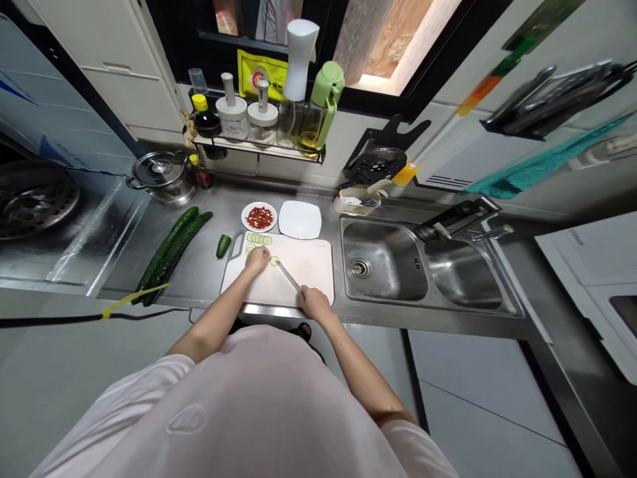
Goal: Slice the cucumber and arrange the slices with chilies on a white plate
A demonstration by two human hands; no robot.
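Right hand clamped on knife by its handle, tip at a cucumber slice on the cutting board. Left hand just beside that slice — can't tell from here if it's gripping anything. More slices near the board's far edge.

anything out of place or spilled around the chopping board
No spill shows around the chopping board. One oddity: a black cable with a yellow tie juts in from the left, the tie crossing the view of two cucumbers, odd near food; contact is unclear.
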